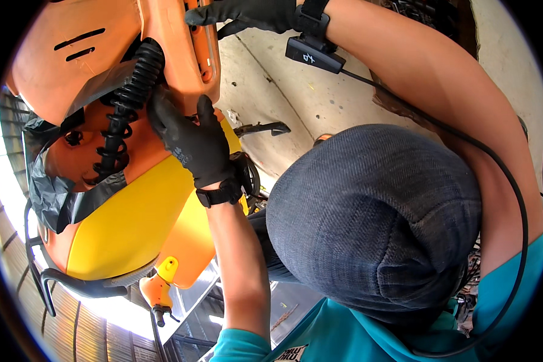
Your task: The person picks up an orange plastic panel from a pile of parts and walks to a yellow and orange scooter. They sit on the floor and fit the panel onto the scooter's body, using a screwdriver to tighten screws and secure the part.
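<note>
A long orange panel (pixel 187 66) with a slotted side strip stands at the upper left, part of an orange and yellow vehicle. My left hand (pixel 193 139), in a black glove, cups its lower end, thumb on the right side and fingers on the left; the fingertips are partly hidden. Close beside those fingers is a black coil-spring shock absorber (pixel 117 130). Higher up, my right hand (pixel 247 15), also gloved in black, grips the panel's right edge, one finger stretched across its front and the thumb at the edge. The top of this hand is cut off.
Black plastic sheeting (pixel 60 196) wraps around the shock's opening. Below lie a yellow body panel (pixel 133 217), a black bar (pixel 84 285) and an orange and yellow bracket (pixel 158 286). My denim-covered knee (pixel 374 223) is between my arms. A cable (pixel 464 133) runs along my right arm.
</note>
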Action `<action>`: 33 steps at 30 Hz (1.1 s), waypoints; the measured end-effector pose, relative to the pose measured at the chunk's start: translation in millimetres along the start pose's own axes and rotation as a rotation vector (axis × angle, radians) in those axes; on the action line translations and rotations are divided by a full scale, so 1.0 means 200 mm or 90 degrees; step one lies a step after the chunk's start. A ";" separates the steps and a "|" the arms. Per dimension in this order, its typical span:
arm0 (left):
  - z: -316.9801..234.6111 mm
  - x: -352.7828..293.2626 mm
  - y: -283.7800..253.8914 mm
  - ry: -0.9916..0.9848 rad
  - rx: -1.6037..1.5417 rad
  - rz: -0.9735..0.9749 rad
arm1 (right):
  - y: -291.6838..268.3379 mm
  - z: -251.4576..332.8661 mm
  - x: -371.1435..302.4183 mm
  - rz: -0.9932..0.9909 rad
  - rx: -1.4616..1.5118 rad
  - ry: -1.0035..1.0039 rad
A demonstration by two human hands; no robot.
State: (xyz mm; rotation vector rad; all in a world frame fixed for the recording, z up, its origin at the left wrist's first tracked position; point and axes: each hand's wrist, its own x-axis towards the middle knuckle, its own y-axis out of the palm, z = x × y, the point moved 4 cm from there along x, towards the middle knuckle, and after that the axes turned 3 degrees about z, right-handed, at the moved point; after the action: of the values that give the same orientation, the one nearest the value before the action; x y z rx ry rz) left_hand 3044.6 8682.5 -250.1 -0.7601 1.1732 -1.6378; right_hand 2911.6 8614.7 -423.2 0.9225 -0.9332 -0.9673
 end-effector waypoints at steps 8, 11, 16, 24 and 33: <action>0.04 0.02 0.02 0.092 0.107 -0.023 | -0.05 -0.03 0.03 -0.043 -0.112 0.069; 0.06 0.00 0.02 0.064 0.151 -0.014 | -0.04 -0.07 0.04 -0.044 -0.141 0.066; 0.06 0.03 0.04 0.018 0.129 0.000 | -0.09 -0.09 0.11 -0.022 -0.058 -0.053; 0.05 0.04 0.03 0.015 0.115 -0.004 | -0.07 -0.06 0.08 -0.051 -0.098 -0.080; -0.01 0.05 0.06 -0.008 0.006 -0.092 | -0.05 -0.08 0.10 -0.022 -0.101 -0.088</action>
State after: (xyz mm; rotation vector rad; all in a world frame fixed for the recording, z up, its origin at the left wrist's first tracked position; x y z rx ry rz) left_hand 3044.7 8673.4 -262.5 -0.8654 1.1229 -1.7531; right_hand 2929.3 8597.2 -433.1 0.7472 -0.9437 -1.1285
